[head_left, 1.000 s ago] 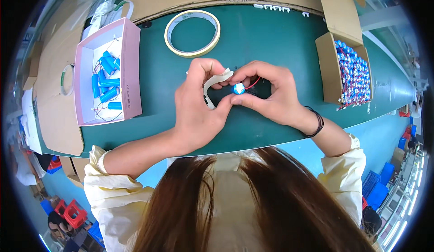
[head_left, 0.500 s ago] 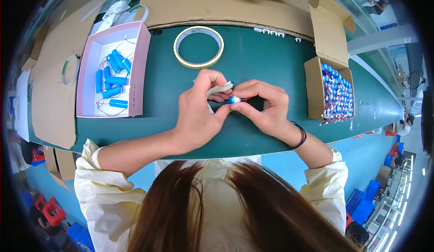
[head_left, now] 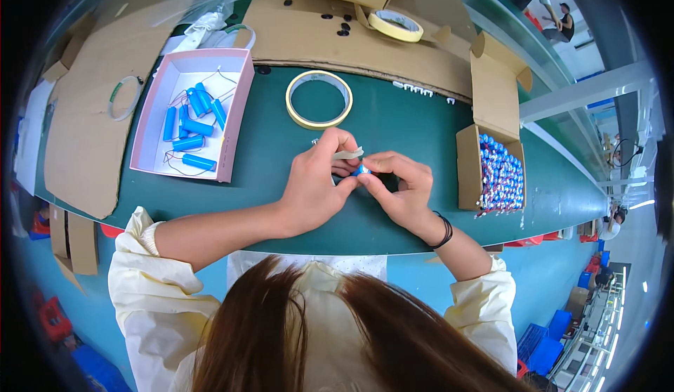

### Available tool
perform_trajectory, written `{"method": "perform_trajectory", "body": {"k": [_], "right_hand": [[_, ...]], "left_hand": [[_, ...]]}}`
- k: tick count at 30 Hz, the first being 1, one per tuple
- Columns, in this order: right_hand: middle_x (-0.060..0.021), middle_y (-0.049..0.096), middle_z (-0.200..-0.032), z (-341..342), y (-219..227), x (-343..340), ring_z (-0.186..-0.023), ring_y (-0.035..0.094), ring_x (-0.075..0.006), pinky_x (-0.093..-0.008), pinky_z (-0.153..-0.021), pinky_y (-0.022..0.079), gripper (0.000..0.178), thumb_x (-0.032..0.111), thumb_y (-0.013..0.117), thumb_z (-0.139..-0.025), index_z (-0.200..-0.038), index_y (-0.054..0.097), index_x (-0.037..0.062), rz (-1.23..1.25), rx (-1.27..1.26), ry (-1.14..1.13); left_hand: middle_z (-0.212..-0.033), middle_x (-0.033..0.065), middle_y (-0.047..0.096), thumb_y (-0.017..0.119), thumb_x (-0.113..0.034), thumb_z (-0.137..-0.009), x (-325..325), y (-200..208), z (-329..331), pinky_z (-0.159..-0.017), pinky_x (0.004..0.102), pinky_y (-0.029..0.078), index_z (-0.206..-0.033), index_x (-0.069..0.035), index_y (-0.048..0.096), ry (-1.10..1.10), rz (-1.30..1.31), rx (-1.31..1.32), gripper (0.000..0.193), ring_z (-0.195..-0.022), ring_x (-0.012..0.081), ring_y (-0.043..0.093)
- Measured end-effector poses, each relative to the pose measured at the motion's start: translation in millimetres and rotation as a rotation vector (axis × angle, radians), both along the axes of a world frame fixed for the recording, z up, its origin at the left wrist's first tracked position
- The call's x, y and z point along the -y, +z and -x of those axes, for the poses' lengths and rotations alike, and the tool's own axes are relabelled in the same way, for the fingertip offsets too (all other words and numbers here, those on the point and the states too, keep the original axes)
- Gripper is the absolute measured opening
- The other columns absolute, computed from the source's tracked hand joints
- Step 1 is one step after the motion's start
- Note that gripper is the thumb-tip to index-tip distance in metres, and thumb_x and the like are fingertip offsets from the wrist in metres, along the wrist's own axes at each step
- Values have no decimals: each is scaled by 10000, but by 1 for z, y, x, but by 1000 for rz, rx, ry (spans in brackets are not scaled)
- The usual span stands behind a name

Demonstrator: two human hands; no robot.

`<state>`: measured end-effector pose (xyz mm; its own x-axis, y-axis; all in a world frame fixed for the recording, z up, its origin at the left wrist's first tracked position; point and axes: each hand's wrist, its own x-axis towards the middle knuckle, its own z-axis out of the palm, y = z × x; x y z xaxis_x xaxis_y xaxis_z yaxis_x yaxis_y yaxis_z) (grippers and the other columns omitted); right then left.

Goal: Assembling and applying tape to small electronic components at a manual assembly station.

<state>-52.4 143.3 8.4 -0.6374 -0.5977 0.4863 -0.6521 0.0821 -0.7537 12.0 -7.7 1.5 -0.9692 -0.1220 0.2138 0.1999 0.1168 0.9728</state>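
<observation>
Between my two hands is a small blue cylindrical battery (head_left: pixel 362 171), mostly covered by fingers. My left hand (head_left: pixel 316 185) is closed, its thumb pressing the battery's near side. A pale strip of tape (head_left: pixel 349 154) sticks out from its bent fingers. My right hand (head_left: pixel 401 187) pinches the battery's other end between thumb and forefinger. Left of my hands, a pink-sided box (head_left: pixel 237 121) with a white inside holds several loose blue batteries (head_left: pixel 199 128) with thin wires. A cardboard box (head_left: pixel 469 171) on the right is packed with blue-and-white wired batteries (head_left: pixel 502 174).
A roll of cream tape (head_left: pixel 319 122) lies flat on the green table (head_left: pixel 267 160) beyond my hands. Farther back, another tape roll (head_left: pixel 394 31) and small black discs (head_left: pixel 343 32) rest on cardboard (head_left: pixel 309 44). White clip-like pieces (head_left: pixel 414 89) line the cardboard's edge.
The whole view has shifted slightly, so the boxes and tape rolls sit lower in the picture. Both hands keep their grip on the battery; the red wire beside my right fingers no longer shows.
</observation>
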Motion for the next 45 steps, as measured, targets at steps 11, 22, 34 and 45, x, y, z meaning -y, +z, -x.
{"method": "perform_trajectory", "body": {"k": [11,22,34,45], "right_hand": [[-60,623,-797,-5,-10,-1,-726,592,-103,-213,-680,483,154,-18,681,-712,-850,613,-28,4,415,-69],[-69,631,-778,8,72,70,-685,591,-94,-208,-626,477,147,22,668,-707,-835,616,-27,3,117,-92],[-157,635,-793,19,43,222,-669,628,-217,-310,-633,503,382,204,701,-658,-935,606,-41,-530,-149,168],[-114,625,-857,27,77,45,-714,614,-193,-275,-650,492,306,128,677,-706,-970,597,-5,-356,-204,-80]], "left_hand": [[-845,78,544,677,36,-670,2,-5,1,-634,273,504,-948,-46,393,-11,2,2,406,-737,148,592],[-752,130,567,742,-116,-644,3,-3,7,-606,322,469,-959,-27,445,6,-97,75,442,-667,191,568],[-859,159,620,621,-71,-696,3,-19,15,-700,364,465,-909,14,557,75,-18,-176,237,-825,289,599],[-650,30,567,603,19,-733,10,-12,14,-540,223,439,-808,15,579,-90,-207,127,79,-572,86,534]]}}
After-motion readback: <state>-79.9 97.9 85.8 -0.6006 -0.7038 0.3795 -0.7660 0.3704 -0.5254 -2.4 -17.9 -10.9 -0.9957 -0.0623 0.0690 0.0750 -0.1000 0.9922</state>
